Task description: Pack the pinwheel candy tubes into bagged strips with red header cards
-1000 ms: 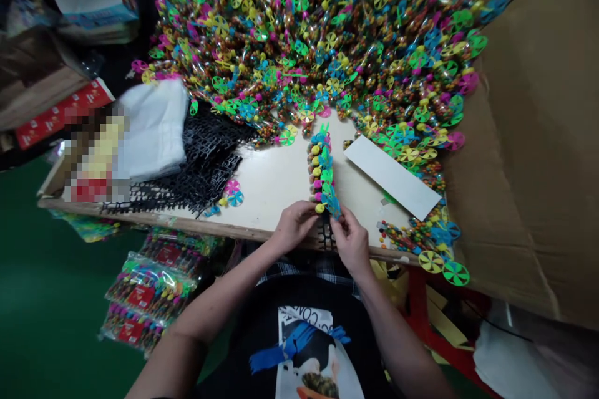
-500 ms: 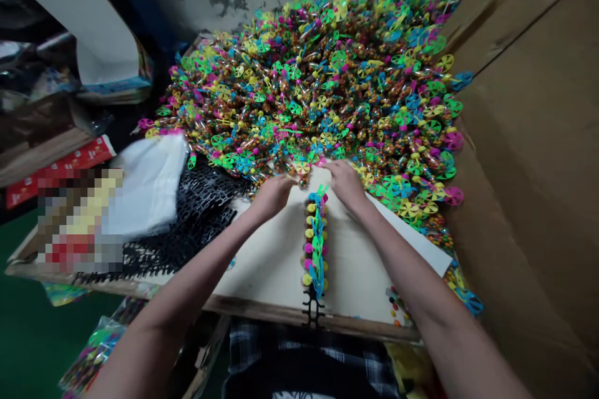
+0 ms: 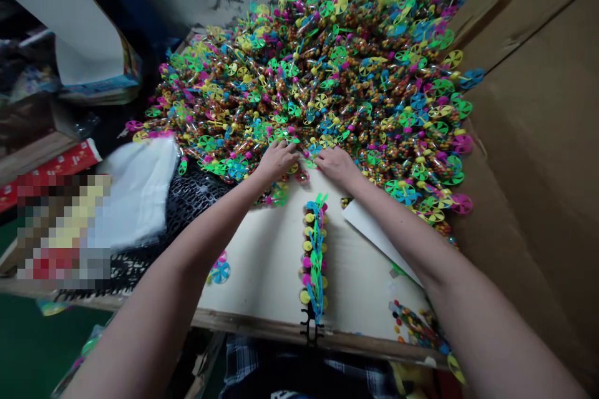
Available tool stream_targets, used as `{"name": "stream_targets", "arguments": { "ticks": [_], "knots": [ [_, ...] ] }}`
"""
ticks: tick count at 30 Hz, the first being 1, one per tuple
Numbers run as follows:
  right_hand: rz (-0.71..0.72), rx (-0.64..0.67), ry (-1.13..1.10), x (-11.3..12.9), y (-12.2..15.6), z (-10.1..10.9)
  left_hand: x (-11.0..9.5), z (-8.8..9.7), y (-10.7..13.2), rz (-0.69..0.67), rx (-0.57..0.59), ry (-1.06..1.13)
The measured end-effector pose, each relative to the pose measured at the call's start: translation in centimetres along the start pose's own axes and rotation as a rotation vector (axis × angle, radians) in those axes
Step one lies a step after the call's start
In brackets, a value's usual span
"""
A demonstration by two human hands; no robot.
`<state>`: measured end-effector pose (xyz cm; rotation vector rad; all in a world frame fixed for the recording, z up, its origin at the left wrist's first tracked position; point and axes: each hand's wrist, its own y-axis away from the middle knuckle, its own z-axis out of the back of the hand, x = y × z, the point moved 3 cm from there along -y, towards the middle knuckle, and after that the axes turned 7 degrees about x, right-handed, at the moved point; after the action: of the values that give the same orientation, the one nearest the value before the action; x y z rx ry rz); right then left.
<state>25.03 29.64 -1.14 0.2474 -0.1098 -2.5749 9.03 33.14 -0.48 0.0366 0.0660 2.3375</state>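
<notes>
We can't tell if our left hand (image 3: 279, 159) or right hand (image 3: 337, 167) pinches; tugging may spill toys (image 3: 322, 68) toward the near surface edge (image 3: 243, 323).

Left hand (image 3: 279, 159) and right hand (image 3: 335, 165) reach forward, close together, palm-down

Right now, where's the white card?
In the head view, the white card lies right of the toy row and near the toy pile, partly hidden by the right forearm.
</notes>
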Motion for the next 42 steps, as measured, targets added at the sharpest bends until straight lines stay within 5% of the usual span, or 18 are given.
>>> {"name": "stream_targets", "arguments": {
  "ticks": [10,14,20,24,28,34,38,42],
  "knots": [
    [0.001,0.059,-0.221,2.0,4.1,0.0,-0.8,-0.4,4.9,-0.001,0.073,-0.016],
    [-0.059,-0.011,-0.211,1.4,3.4,0.5,-2.1,0.0,4.7,0.095,0.04,0.018],
    [0.022,-0.038,-0.098,1.4,1.8,0.3,-4.0,-0.9,3.4,0.01,0.027,0.067],
    [-0.002,-0.092,-0.184,0.2,1.0,-0.2,-2.4,-1.1,3.2,0.107,-0.015,0.288],
    [-0.131,-0.361,-0.514,-1.3,1.8,0.3,-0.6,-0.2,4.2,0.217,-0.174,0.75],
    [-0.445,-0.629,-1.068,0.4,8.5,1.0,-1.6,0.5,7.6,0.279,-0.44,1.425],
    [-0.514,-0.566,-1.394,5.1,14.7,-0.1,-3.7,-0.9,11.3,0.393,-0.403,1.736],
    [-0.537,-0.474,-1.554,11.1,20.4,-1.8,-7.0,-2.4,16.4,0.47,-0.337,1.776]
  ]
}}
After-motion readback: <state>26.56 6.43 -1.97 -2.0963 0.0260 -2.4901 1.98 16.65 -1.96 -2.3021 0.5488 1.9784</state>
